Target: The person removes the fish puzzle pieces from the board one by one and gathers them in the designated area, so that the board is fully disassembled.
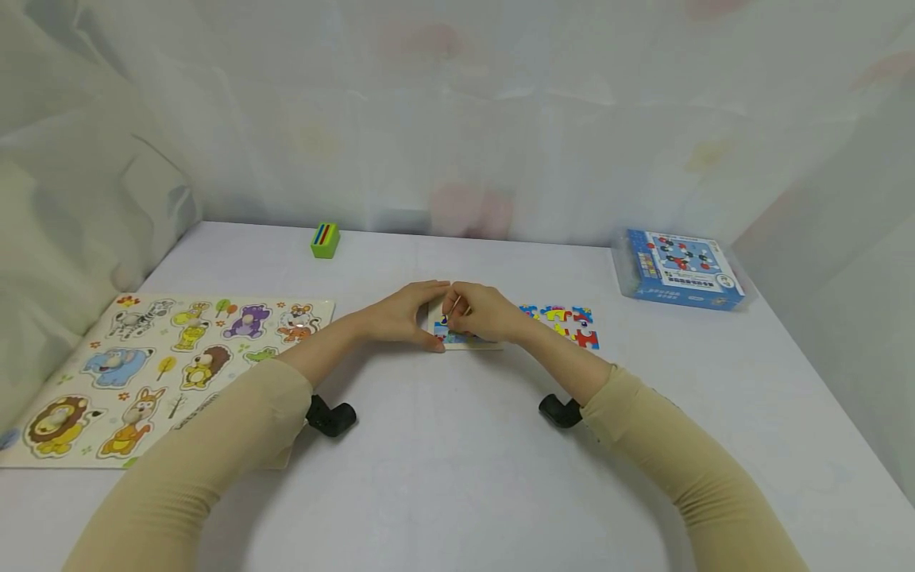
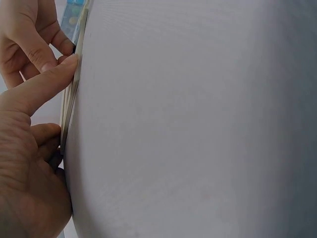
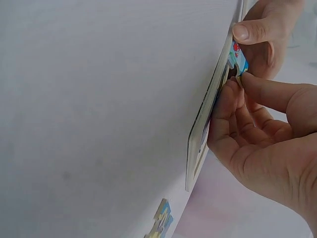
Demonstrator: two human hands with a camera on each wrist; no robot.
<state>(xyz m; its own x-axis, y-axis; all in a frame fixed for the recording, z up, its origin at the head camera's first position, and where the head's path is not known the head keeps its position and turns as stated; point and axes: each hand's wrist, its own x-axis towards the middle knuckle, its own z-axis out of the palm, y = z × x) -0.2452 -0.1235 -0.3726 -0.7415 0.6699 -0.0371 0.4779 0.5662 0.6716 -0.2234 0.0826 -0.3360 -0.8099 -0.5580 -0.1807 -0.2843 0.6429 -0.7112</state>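
cream puzzle board [image 1: 477, 346] lies mid-frame, near edge running left to right, long axis unclear; left hand [image 1: 402, 315] spread along its left side, right hand [image 1: 488, 312] pinching a puzzle piece [image 3: 239, 81].

Over the little puzzle board [image 1: 486, 346] it's a tight squeeze — the left hand [image 1: 400, 314] and the right hand [image 1: 489, 312] crowd it. I can see a way in over the white table [image 1: 443, 477] in front, between the sleeves [image 1: 665, 445], though black knobs [image 1: 336, 419] poke in by the wrists. A big animal board [image 1: 153, 338] lies left — loose pieces [image 1: 586, 339] lie right.
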